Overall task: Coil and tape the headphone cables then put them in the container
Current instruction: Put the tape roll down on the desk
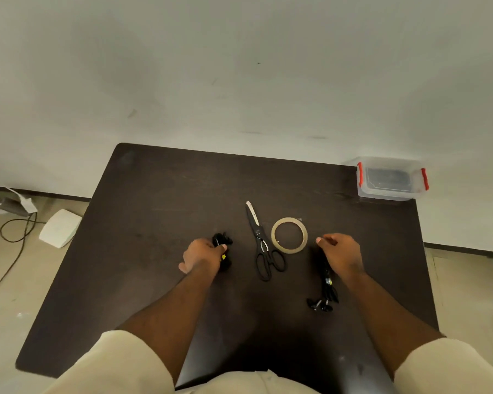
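On the dark table (pixel 160 194), the left hand (pixel 202 255) grips a bunched black headphone cable (pixel 224 240), and the right hand (pixel 340 253) curls round a second cable (pixel 326 282) trailing toward 6 o'clock. Scissors (pixel 261 243) and a tape roll (pixel 289 235) lie between the hands. The clear container (pixel 392 179) sits at 2 o'clock.

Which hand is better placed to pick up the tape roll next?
The right hand, probably. It rests just beside the tape roll, though it seems to hold a black headphone cable. The left hand grips another cable bundle, and the scissors lie between it and the tape.
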{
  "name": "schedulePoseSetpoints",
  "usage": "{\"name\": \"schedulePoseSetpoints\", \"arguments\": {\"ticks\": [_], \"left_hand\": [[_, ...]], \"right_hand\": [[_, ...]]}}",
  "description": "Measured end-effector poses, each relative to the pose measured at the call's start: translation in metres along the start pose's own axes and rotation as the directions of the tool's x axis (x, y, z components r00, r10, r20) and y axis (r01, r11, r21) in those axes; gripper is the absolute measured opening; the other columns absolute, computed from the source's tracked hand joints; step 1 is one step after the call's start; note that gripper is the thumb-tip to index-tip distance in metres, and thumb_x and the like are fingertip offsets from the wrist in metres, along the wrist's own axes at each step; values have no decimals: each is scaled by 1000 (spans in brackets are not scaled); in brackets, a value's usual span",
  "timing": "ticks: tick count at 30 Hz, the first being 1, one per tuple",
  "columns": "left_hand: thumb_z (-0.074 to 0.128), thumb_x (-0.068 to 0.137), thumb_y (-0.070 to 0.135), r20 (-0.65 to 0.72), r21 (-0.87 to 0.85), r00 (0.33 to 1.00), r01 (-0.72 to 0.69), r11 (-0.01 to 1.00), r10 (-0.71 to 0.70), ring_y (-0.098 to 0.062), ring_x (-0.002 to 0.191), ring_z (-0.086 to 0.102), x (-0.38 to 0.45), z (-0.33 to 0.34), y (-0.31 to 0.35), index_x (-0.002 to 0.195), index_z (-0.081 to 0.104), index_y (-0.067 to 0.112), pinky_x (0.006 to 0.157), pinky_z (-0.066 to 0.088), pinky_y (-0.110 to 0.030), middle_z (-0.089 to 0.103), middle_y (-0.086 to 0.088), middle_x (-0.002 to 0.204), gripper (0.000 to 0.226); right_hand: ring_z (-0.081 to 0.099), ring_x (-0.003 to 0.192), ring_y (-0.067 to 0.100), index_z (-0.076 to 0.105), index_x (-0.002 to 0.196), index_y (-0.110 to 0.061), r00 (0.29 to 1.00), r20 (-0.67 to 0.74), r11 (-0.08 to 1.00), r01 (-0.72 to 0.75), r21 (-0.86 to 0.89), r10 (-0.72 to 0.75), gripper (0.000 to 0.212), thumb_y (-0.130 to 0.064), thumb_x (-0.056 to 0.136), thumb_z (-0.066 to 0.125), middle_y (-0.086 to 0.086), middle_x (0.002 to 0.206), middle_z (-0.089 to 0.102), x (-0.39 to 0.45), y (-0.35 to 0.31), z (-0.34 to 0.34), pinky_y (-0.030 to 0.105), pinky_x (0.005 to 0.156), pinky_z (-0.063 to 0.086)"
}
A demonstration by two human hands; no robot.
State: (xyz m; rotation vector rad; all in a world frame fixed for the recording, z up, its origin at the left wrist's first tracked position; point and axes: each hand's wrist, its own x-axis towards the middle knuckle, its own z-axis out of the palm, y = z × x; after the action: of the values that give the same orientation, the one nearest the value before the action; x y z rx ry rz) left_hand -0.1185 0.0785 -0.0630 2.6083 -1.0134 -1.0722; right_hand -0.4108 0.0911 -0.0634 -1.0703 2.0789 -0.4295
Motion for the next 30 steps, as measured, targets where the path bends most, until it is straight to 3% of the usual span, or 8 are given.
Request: {"name": "schedulePoseSetpoints", "arguments": {"ticks": [3, 5, 8, 11, 16, 21, 26, 30], "left_hand": [[78, 73, 40, 42, -132, 997, -66, 989, 72, -24, 78, 61, -11, 0, 7, 65, 57, 17, 85, 39, -36, 65, 0, 70, 32], [82, 72, 31, 83, -291, 983, -134, 947, 165, -20, 63, 58, -24, 1, 15, 61, 57, 16, 69, 48, -32, 62, -1, 62, 32], [85, 71, 22, 113, -470, 959, -179, 864, 260, -14, 53, 54, -48, 5, 33, 63, 62, 11, 58, 50, -30, 64, -3, 60, 26], [81, 75, 15, 161, -595, 926, -186, 782, 342, -8, 50, 55, -73, 8, 56, 70, 67, 6, 50, 47, -21, 64, -2, 57, 18], [70, 86, 7, 234, -724, 860, -157, 672, 453, -14, 65, 64, -96, -4, 78, 87, 72, -2, 58, 54, -21, 70, -10, 72, 9], [71, 85, 8, 226, -760, 852, -150, 632, 473, -12, 63, 68, -111, -8, 88, 81, 73, 5, 58, 54, -22, 72, -7, 70, 6], [70, 86, 10, 214, -780, 918, -46, 624, 335, -19, 64, 64, -131, 3, 98, 80, 69, 1, 61, 57, -29, 69, -13, 73, 12], [68, 89, 13, 303, -799, 880, 25, 601, 366, -23, 75, 67, -135, 4, 98, 90, 70, -1, 76, 57, -37, 72, -17, 85, 14]], "right_hand": [[62, 103, 22, 68, 115, -8, 1000, -31, 1000, 7, 14, -7, 33, -28, 90, 62, 8, 111, 69, -10, 6, -9, 26, 84, 44], [63, 99, 18, 70, 111, -9, 997, -40, 995, 66, 77, -63, 27, -25, 89, 63, 5, 107, 71, -20, -2, -7, 24, 82, 43], [65, 91, 9, 74, 102, -16, 973, 94, 954, 181, 239, -209, 18, -21, 86, 69, -3, 96, 73, -43, -31, 6, 20, 81, 45], [65, 84, 4, 74, 98, -23, 925, 249, 844, 122, 522, -287, 12, -20, 88, 67, -4, 92, 74, -68, -60, 18, 26, 81, 51], [70, 84, 22, 75, 94, -10, 943, 210, 635, 2, 772, -258, 10, -12, 87, 68, 12, 90, 74, -76, -78, 5, 33, 76, 56], [65, 78, 28, 74, 91, -3, 970, 105, 593, 46, 804, -218, 9, -6, 82, 71, 28, 89, 70, -78, -79, -7, 39, 72, 54], [62, 64, 11, 69, 71, -9, 972, -143, 700, 233, 675, -187, 11, -3, 77, 76, 6, 69, 68, -87, -81, -4, 29, 60, 53], [64, 67, 15, 71, 76, -4, 976, -122, 668, 213, 713, -181, 5, -5, 79, 75, 12, 74, 69, -90, -78, -13, 29, 63, 56]]}}
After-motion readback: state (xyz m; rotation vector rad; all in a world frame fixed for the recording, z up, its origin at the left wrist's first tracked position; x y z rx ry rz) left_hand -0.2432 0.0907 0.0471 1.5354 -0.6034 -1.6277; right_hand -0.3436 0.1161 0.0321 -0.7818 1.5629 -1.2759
